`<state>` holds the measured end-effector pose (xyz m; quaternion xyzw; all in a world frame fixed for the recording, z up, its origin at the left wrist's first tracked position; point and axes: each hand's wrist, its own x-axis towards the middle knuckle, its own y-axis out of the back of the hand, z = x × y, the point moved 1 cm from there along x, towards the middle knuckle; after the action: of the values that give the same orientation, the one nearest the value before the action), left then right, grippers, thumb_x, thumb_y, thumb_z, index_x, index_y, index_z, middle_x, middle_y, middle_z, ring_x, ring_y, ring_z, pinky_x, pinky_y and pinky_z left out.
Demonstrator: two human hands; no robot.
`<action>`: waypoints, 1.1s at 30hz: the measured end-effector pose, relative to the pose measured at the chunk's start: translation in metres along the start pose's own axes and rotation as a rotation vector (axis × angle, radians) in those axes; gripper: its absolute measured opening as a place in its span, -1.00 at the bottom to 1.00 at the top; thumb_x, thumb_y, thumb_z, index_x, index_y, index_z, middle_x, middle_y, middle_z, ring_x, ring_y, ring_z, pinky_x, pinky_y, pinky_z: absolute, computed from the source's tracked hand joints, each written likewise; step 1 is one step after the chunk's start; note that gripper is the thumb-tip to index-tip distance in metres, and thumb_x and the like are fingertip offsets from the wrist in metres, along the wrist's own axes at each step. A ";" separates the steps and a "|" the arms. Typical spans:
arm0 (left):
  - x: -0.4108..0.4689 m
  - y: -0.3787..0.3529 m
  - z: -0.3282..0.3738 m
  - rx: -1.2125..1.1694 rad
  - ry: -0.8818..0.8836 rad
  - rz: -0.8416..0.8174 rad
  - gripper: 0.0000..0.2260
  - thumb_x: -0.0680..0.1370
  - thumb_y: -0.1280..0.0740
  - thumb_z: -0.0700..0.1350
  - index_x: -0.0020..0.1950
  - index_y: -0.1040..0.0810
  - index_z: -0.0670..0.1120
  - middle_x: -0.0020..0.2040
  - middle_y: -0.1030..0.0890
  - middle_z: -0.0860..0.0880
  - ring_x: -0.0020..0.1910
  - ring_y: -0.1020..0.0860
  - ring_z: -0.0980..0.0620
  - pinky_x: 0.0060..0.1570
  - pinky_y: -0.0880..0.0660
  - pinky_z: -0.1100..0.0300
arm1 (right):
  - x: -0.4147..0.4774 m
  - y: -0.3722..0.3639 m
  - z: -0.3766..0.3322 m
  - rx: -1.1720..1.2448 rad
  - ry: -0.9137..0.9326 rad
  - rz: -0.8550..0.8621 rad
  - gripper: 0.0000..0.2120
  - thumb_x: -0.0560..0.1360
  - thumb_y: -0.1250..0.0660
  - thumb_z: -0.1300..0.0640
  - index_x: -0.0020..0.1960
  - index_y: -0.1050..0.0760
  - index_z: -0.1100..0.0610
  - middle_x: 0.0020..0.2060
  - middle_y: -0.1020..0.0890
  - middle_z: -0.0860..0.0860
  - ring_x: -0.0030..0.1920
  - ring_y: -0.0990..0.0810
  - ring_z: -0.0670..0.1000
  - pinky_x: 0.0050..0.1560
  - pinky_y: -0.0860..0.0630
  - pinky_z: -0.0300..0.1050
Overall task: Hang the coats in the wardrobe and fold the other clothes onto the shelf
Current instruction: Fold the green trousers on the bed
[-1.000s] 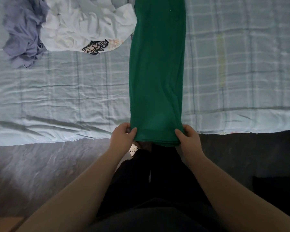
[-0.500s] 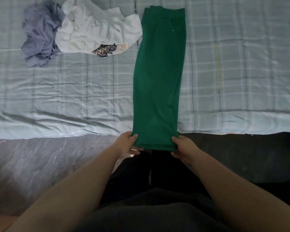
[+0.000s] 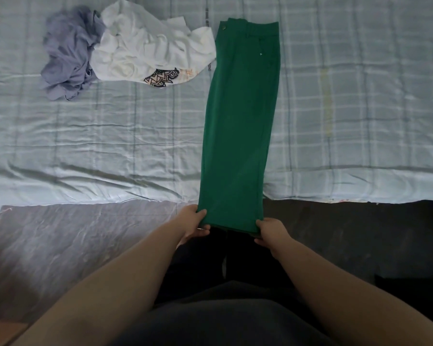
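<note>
Green trousers (image 3: 240, 121) past bed (image 3: 85, 146) edge, between left hand (image 3: 193, 224), right hand (image 3: 271, 232)

The pair of green fabric trousers (image 3: 240, 121) is folded lengthwise into one long, narrow strip. It lies flat across the pale blue checked bedsheet (image 3: 360, 108), with the buttoned waistband at the far end and the hems held just past the bed's near edge. Left of the waistband, just beside it, sits a crumpled white printed garment (image 3: 145, 51). A bunched lavender garment (image 3: 68, 56) lies against the white one's left side.
</note>
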<state>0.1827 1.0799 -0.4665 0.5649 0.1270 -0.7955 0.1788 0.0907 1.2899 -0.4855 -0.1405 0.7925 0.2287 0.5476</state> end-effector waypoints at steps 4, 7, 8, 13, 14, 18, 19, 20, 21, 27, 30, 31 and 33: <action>0.001 0.005 -0.003 -0.087 0.012 -0.043 -0.84 0.69 -0.16 -0.18 0.18 -0.47 -0.22 -0.08 -0.56 -0.15 -0.27 -0.54 0.01 -0.21 -0.65 0.11 | 0.013 -0.002 -0.008 0.040 -0.002 -0.042 -0.61 0.55 -0.29 0.21 0.35 -0.43 0.29 0.26 -0.52 0.12 0.25 -0.53 0.15 0.12 -0.51 -0.06; 0.001 0.007 -0.002 -0.087 0.018 -0.065 -0.80 0.70 -0.16 -0.17 0.23 -0.47 -0.25 -0.06 -0.58 -0.16 -0.28 -0.56 0.02 -0.15 -0.65 0.08 | 0.029 -0.015 -0.008 -0.012 -0.035 -0.108 -0.64 0.53 -0.30 0.25 0.32 -0.47 0.21 0.30 -0.51 0.20 0.24 -0.51 0.15 0.18 -0.43 -0.09; 0.001 0.008 -0.002 -0.082 0.026 -0.070 -0.79 0.70 -0.16 -0.16 0.24 -0.47 -0.25 -0.04 -0.58 -0.16 -0.27 -0.57 0.02 -0.16 -0.64 0.09 | 0.032 -0.019 -0.008 0.081 -0.066 -0.095 -0.63 0.52 -0.29 0.30 0.32 -0.47 0.18 0.27 -0.53 0.20 0.18 -0.51 0.14 0.14 -0.44 -0.06; 0.000 0.008 0.000 -0.121 0.080 -0.120 -0.78 0.69 -0.19 -0.13 0.28 -0.48 -0.18 0.04 -0.59 -0.14 -0.21 -0.57 0.01 -0.25 -0.60 0.14 | 0.037 -0.030 -0.016 0.264 -0.087 -0.302 -0.52 0.52 -0.15 0.32 0.41 -0.41 0.05 0.23 -0.54 -0.03 0.31 -0.43 0.00 0.35 -0.27 0.07; -0.002 0.008 0.002 -0.142 0.093 -0.141 -0.78 0.68 -0.20 -0.12 0.28 -0.49 -0.16 0.01 -0.59 -0.12 -0.23 -0.56 0.02 -0.27 -0.59 0.15 | 0.036 -0.031 -0.019 0.300 -0.095 -0.346 -0.55 0.52 -0.15 0.28 0.37 -0.44 0.03 0.22 -0.57 -0.04 0.32 -0.44 -0.01 0.35 -0.25 0.07; -0.014 0.012 0.008 -0.215 0.109 -0.300 -0.77 0.67 -0.20 -0.11 0.27 -0.49 -0.16 -0.05 -0.57 -0.08 -0.31 -0.50 0.06 -0.22 -0.58 0.12 | 0.037 -0.038 -0.022 0.344 -0.077 -0.355 -0.63 0.54 -0.17 0.20 0.31 -0.48 -0.02 0.19 -0.58 -0.08 0.30 -0.42 -0.03 0.37 -0.21 0.07; -0.018 0.014 0.011 -0.229 0.107 -0.344 -0.77 0.67 -0.19 -0.11 0.28 -0.49 -0.16 -0.05 -0.56 -0.08 -0.31 -0.49 0.06 -0.20 -0.59 0.11 | 0.038 -0.038 -0.023 0.398 -0.071 -0.337 -0.61 0.54 -0.18 0.19 0.34 -0.46 -0.01 0.23 -0.56 -0.08 0.34 -0.39 -0.03 0.40 -0.19 0.08; -0.021 0.015 0.015 -0.237 0.102 -0.378 -0.77 0.67 -0.19 -0.12 0.28 -0.48 -0.16 -0.06 -0.56 -0.07 -0.32 -0.48 0.06 -0.18 -0.59 0.10 | 0.039 -0.039 -0.024 0.447 -0.082 -0.341 -0.59 0.55 -0.19 0.16 0.38 -0.44 0.00 0.27 -0.53 -0.08 0.37 -0.36 -0.02 0.42 -0.18 0.07; -0.025 0.016 0.018 -0.241 0.094 -0.403 -0.77 0.66 -0.18 -0.13 0.28 -0.48 -0.15 -0.07 -0.56 -0.07 -0.33 -0.48 0.07 -0.17 -0.59 0.09 | 0.039 -0.039 -0.026 0.490 -0.095 -0.372 -0.58 0.54 -0.20 0.11 0.39 -0.44 0.02 0.31 -0.52 -0.06 0.39 -0.36 -0.01 0.42 -0.19 0.07; -0.041 0.022 0.032 -0.251 0.044 -0.466 -0.76 0.65 -0.22 -0.15 0.28 -0.47 -0.21 -0.09 -0.54 -0.10 -0.26 -0.46 0.03 -0.16 -0.60 0.05 | 0.020 -0.045 -0.042 0.593 -0.077 -0.548 -0.72 0.41 -0.29 -0.01 0.07 -0.57 0.06 -0.02 -0.66 0.04 0.08 -0.59 0.09 0.06 -0.48 0.04; -0.048 0.024 0.038 -0.244 0.010 -0.487 -0.74 0.65 -0.22 -0.16 0.29 -0.47 -0.26 -0.08 -0.54 -0.12 -0.23 -0.47 0.02 -0.13 -0.60 0.04 | 0.007 -0.049 -0.047 0.597 -0.049 -0.613 -0.67 0.33 -0.38 0.01 0.06 -0.60 0.11 0.01 -0.68 0.08 0.06 -0.62 0.12 -0.05 -0.55 0.03; -0.051 0.023 0.040 -0.260 0.000 -0.496 -0.73 0.65 -0.22 -0.17 0.30 -0.46 -0.27 -0.08 -0.55 -0.13 -0.22 -0.48 0.01 -0.11 -0.60 0.04 | 0.004 -0.051 -0.048 0.607 -0.045 -0.622 -0.61 0.29 -0.41 0.02 0.08 -0.60 0.12 0.07 -0.67 0.09 0.13 -0.59 0.13 0.01 -0.55 0.06; -0.059 0.022 0.044 -0.298 -0.019 -0.505 -0.73 0.66 -0.22 -0.18 0.31 -0.46 -0.28 -0.08 -0.57 -0.12 -0.22 -0.47 0.01 -0.11 -0.61 0.04 | 0.000 -0.052 -0.050 0.654 -0.069 -0.621 -0.50 0.32 -0.37 0.06 0.23 -0.55 0.18 0.21 -0.60 0.16 0.26 -0.52 0.21 0.28 -0.43 0.19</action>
<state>0.1722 1.0508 -0.3960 0.4756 0.3775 -0.7925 0.0571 0.0750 1.2196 -0.4818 -0.1835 0.7247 -0.2041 0.6321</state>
